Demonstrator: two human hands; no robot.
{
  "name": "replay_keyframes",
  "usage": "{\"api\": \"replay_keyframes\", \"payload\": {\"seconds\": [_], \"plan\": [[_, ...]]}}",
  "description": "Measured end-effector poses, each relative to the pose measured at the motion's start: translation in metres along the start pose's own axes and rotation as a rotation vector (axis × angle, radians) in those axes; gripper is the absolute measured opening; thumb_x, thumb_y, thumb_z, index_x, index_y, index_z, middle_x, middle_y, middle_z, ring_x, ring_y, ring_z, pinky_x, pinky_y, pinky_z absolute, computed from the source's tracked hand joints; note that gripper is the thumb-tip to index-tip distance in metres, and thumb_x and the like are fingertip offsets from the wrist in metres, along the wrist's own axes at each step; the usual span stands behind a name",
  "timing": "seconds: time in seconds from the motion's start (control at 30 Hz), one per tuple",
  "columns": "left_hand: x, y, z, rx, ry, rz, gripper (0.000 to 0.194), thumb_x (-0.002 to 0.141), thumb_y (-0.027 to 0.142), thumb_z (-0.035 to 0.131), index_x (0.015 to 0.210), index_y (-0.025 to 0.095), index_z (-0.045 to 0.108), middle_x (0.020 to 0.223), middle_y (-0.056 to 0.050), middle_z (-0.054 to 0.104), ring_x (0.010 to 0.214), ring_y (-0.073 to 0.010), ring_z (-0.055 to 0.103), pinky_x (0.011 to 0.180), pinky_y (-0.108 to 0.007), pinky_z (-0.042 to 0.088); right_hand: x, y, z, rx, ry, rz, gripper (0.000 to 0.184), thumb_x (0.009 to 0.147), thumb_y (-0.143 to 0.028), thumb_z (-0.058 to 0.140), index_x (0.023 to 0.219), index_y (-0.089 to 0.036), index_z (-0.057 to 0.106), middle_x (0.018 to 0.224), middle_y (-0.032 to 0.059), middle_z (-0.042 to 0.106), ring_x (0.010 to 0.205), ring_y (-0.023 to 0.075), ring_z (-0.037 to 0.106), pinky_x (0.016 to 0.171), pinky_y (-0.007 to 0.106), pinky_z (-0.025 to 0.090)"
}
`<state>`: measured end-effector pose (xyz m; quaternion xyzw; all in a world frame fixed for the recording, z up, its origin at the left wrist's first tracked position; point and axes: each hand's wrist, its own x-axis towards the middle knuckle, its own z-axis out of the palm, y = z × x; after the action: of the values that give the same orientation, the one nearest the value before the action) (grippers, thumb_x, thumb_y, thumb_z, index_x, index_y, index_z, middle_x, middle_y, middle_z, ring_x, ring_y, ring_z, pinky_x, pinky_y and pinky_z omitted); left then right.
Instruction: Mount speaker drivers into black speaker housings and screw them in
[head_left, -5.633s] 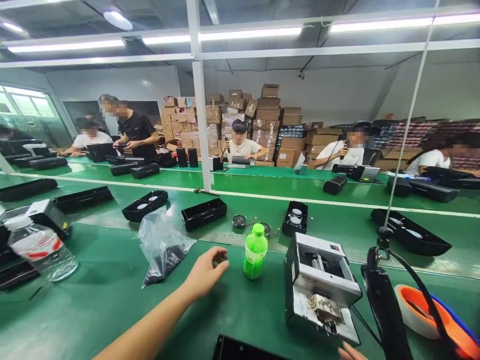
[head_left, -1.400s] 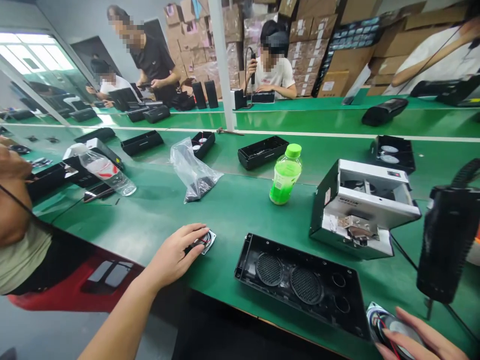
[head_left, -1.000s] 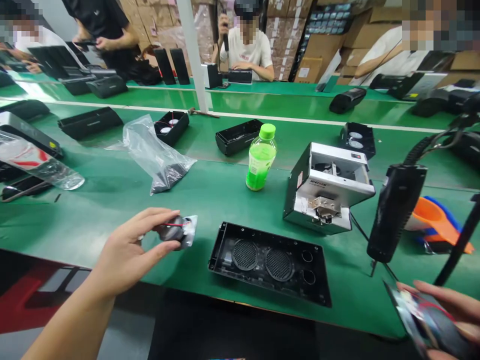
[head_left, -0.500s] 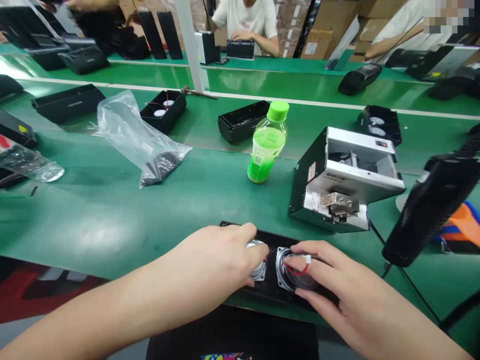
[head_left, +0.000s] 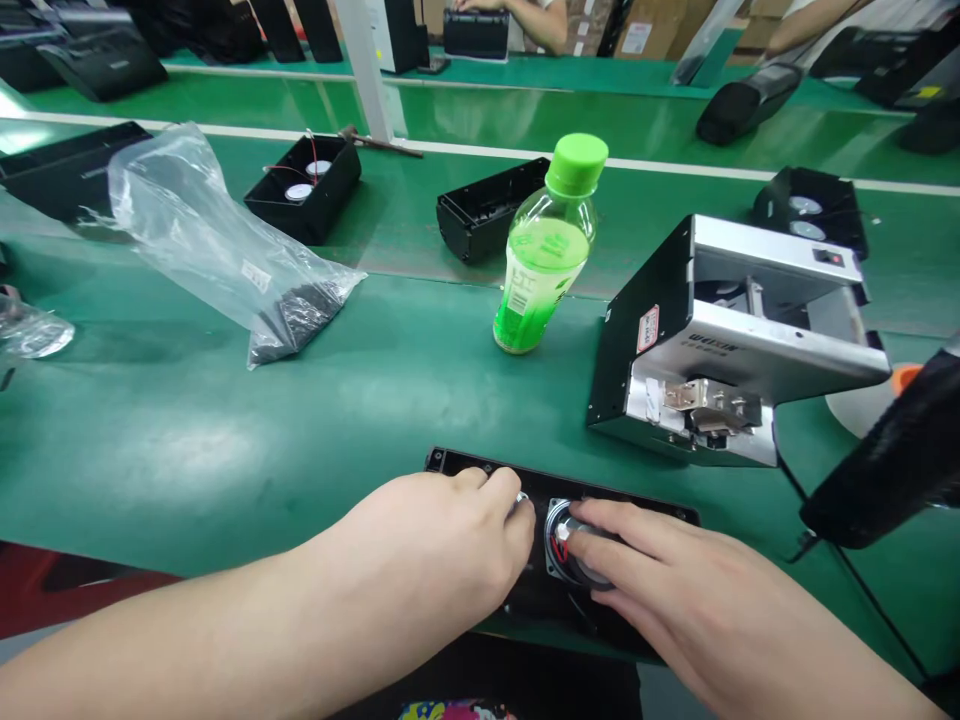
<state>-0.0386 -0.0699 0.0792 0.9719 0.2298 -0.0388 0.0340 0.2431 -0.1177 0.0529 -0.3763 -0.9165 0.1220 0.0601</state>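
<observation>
At the far left a clear plastic bag point(head_left: 217, 240) lay slumped on the green table point(head_left: 187, 430), dark small parts gathered in its lower end and a small white label on its side, too small to read. Behind it sat an open black housing point(head_left: 304, 190) with two round drivers inside.

Near the front edge the left hand point(head_left: 442, 550) lay palm down, fingers curled over a speaker driver almost wholly hidden beneath it; only a bit of metal rim showed at the fingertips. Both drivers sat in the black speaker housing point(head_left: 487, 465), whose long axis ran left to right along the table's near edge, open side up. The right hand point(head_left: 667, 600) pressed its fingers on the second speaker driver point(head_left: 566, 540), metal back facing up, red wire showing.

Beyond stood a green-capped bottle point(head_left: 547, 255), label print unreadable. To the right stood a grey metal machine point(head_left: 735, 340) bearing a red-bordered sticker and illegible lettering.
</observation>
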Motion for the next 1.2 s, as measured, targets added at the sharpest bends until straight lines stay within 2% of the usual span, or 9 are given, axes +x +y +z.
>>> {"api": "replay_keyframes", "payload": {"seconds": [0.17,0.3,0.4,0.53,0.7,0.87,1.03,1.1,1.2], "plan": [[-0.001,-0.002,0.000,-0.002,0.019,-0.020,0.038,0.082,-0.001,0.061,0.117,0.012,0.072,0.100,-0.006,0.071,0.076,-0.0253,0.072,0.049,-0.040,0.053,-0.011,0.001,0.005,-0.101,-0.016,-0.041,0.062,0.104,-0.005,0.051,0.160,-0.031,0.054,0.164,-0.0073,0.056,0.144,0.0157,0.062,0.115,0.037,0.064],[-0.006,-0.003,-0.004,0.020,0.086,-0.012,0.045,0.084,-0.002,0.057,0.125,0.010,0.071,0.114,-0.011,0.078,0.086,-0.0274,0.077,0.052,-0.038,0.055,-0.007,-0.005,0.002,-0.086,0.113,-0.056,0.059,0.097,-0.014,0.063,0.155,-0.023,0.060,0.154,0.0055,0.066,0.135,0.0243,0.069,0.109,0.040,0.067],[-0.010,-0.004,-0.005,0.041,0.152,0.002,0.038,0.093,-0.001,0.051,0.122,0.010,0.073,0.115,-0.011,0.081,0.091,-0.0280,0.078,0.062,-0.040,0.058,-0.004,-0.009,0.002,-0.052,0.161,-0.033,0.060,0.094,-0.024,0.074,0.153,-0.022,0.062,0.147,0.0110,0.071,0.136,0.0286,0.068,0.113,0.043,0.064],[-0.014,-0.009,0.000,0.006,0.213,0.026,0.036,0.111,0.010,0.041,0.129,0.011,0.072,0.120,-0.010,0.081,0.100,-0.0257,0.077,0.081,-0.042,0.059,-0.007,-0.008,0.006,-0.036,0.187,-0.016,0.059,0.095,-0.028,0.075,0.152,-0.022,0.062,0.145,0.0115,0.072,0.137,0.0296,0.067,0.115,0.045,0.062],[-0.016,-0.013,0.007,-0.096,0.221,0.008,0.035,0.115,0.013,0.040,0.134,0.013,0.070,0.121,-0.008,0.079,0.102,-0.0223,0.074,0.089,-0.043,0.053,-0.015,-0.004,0.012,-0.021,0.201,-0.009,0.060,0.096,-0.025,0.073,0.154,-0.022,0.061,0.148,0.0113,0.070,0.136,0.0290,0.068,0.114,0.045,0.064],[-0.019,-0.014,0.012,-0.166,0.161,-0.003,0.035,0.116,0.015,0.040,0.139,0.013,0.066,0.125,-0.008,0.077,0.107,-0.0219,0.072,0.096,-0.044,0.047,-0.021,0.001,0.012,-0.062,0.097,-0.049,0.061,0.099,-0.017,0.058,0.161,-0.021,0.055,0.165,0.0013,0.056,0.138,0.0221,0.067,0.111,0.041,0.068],[-0.019,-0.014,0.013,-0.221,0.177,-0.032,0.032,0.117,0.016,0.042,0.138,0.014,0.066,0.125,-0.007,0.076,0.109,-0.0211,0.071,0.102,-0.044,0.041,-0.023,0.005,0.014,-0.075,0.032,-0.014,0.076,0.103,-0.003,0.053,0.171,-0.033,0.036,0.175,-0.0129,0.040,0.148,0.0120,0.058,0.121,0.032,0.061],[-0.019,-0.013,0.013,-0.237,0.186,-0.042,0.029,0.116,0.016,0.046,0.136,0.014,0.066,0.125,-0.006,0.076,0.109,-0.0204,0.071,0.104,-0.044,0.040,-0.024,0.005,0.016,-0.080,0.030,-0.007,0.074,0.104,-0.005,0.052,0.171,-0.033,0.036,0.175,-0.0141,0.039,0.149,0.0117,0.057,0.120,0.032,0.061],[-0.020,-0.013,0.014,-0.255,0.169,-0.051,0.028,0.114,0.014,0.051,0.139,0.015,0.065,0.127,-0.006,0.075,0.111,-0.0206,0.071,0.105,-0.043,0.039,-0.022,0.003,0.016,-0.088,0.067,-0.008,0.062,0.108,-0.012,0.049,0.167,-0.029,0.045,0.171,-0.0106,0.047,0.143,0.0144,0.063,0.115,0.039,0.066]]}}
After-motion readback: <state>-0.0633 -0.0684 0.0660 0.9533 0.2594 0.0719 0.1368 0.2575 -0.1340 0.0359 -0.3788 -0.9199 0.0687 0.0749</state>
